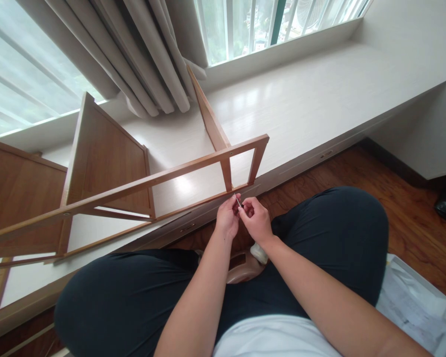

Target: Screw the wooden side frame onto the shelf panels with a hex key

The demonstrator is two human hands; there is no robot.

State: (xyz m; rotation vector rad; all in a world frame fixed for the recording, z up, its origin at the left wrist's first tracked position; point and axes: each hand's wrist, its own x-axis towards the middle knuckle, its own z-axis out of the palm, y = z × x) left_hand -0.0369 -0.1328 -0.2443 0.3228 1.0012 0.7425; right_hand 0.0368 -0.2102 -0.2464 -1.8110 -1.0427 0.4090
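Silvery rod between both hands

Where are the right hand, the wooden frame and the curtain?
Right hand (pixel 258 218), head view: middle of the hand.
Wooden frame (pixel 189 168), head view: long upper rail.
Curtain (pixel 128 52), head view: middle folds.

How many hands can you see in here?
2. The left hand and the right hand are close together at a small thin piece, in front of the wooden frame. No other hands show.
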